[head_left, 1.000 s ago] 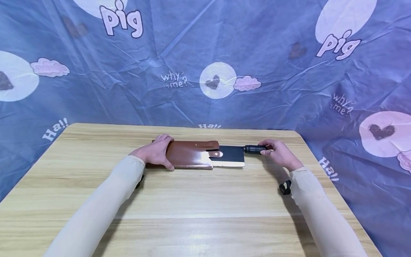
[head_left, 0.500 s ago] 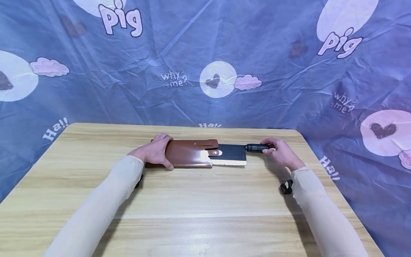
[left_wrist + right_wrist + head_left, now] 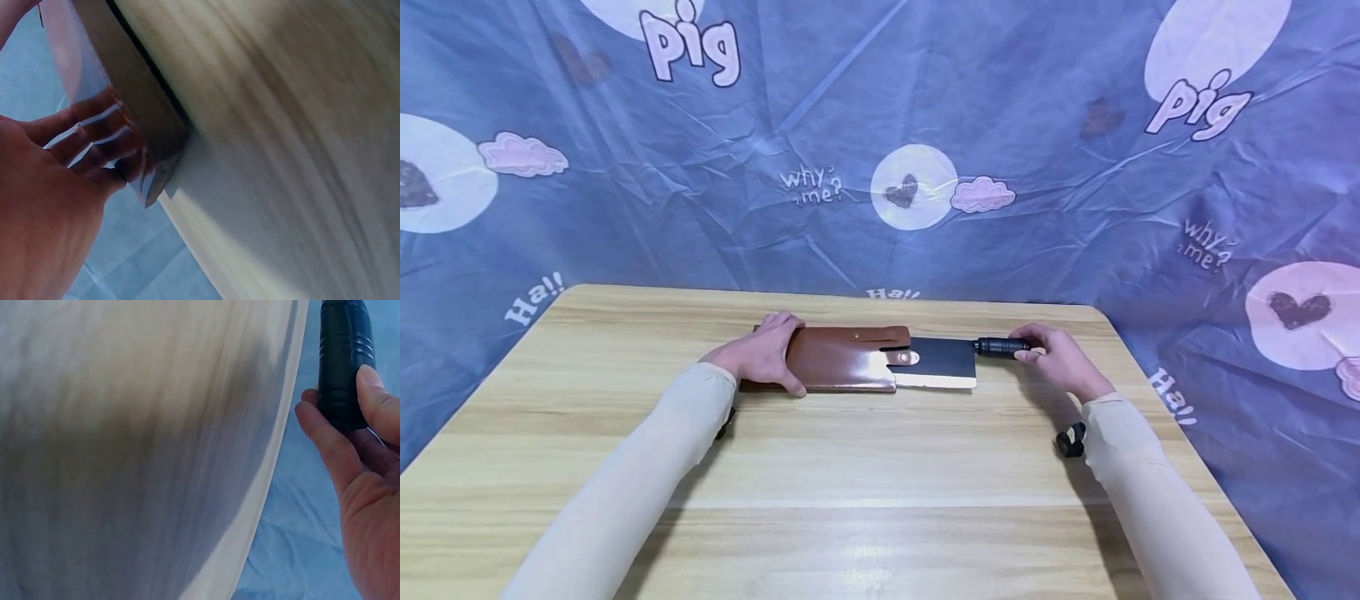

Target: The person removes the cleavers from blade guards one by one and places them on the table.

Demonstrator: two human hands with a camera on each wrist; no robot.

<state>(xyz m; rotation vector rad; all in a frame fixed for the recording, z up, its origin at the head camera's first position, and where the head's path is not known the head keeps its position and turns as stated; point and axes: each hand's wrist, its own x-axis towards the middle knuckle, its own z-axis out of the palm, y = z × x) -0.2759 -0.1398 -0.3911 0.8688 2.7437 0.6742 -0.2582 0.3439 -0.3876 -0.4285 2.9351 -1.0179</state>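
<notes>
A brown leather knife sheath (image 3: 838, 360) with a snap strap lies flat toward the far side of the table. From its right end shows part of a cleaver blade (image 3: 942, 358), dark with a bright lower edge; the remainder is hidden inside. My left hand (image 3: 762, 354) grips the sheath's left end, thumb at the near edge and fingers at the far one. In the left wrist view, fingers (image 3: 94, 125) lie across the shiny leather. My right hand (image 3: 1054, 360) pinches the end of the black ridged handle (image 3: 997, 347) between thumb and fingers, as the right wrist view also shows.
The light wood-grain table (image 3: 880, 483) has rounded far corners. A blue printed cloth (image 3: 820, 242) hangs behind its far edge and along its right side. A black strap device (image 3: 1070, 439) sits under my right wrist.
Since one second ago, the cleaver has slid slightly right, so a little more blade shows beyond the sheath. My right hand moved with it; my left hand stays in place on the leather.
</notes>
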